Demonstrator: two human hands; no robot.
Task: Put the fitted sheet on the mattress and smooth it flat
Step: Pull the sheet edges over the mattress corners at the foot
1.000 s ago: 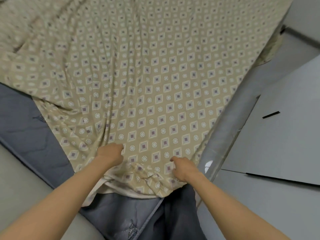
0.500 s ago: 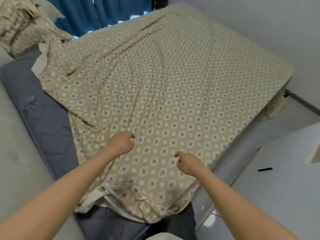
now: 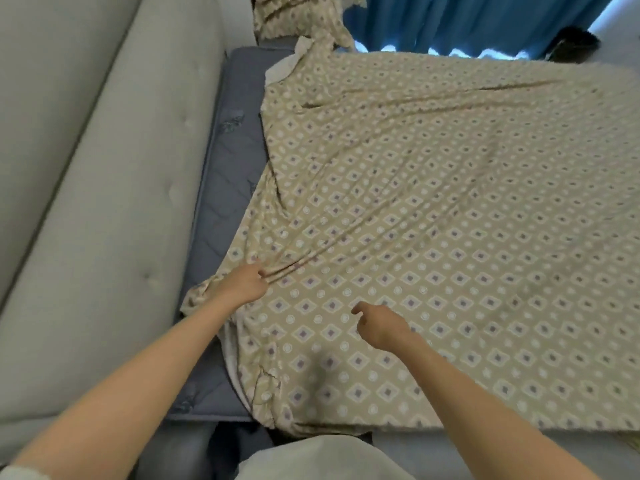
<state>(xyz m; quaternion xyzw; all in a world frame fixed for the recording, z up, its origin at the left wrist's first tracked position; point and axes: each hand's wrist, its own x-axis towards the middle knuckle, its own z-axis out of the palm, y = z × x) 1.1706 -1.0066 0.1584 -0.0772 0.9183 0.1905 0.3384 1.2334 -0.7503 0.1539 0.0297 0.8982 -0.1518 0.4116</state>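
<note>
The beige diamond-patterned fitted sheet lies spread over most of the grey-blue quilted mattress. It reaches the near edge, but a strip along the mattress's left edge is bare, and the sheet's left border lies loose and rumpled on top there. The left hand is near the mattress's near-left corner, its fingers curled round a pinched bunch of the sheet, and long creases fan from that grip toward the far right. The right hand is just beside it over the sheet, its fingers loosely bent and grasping nothing; whether it touches the cloth cannot be told. A grey padded panel runs along the mattress's left edge, a bundle of matching cloth sits at the far-left corner, and blue curtains hang beyond the far edge.
</note>
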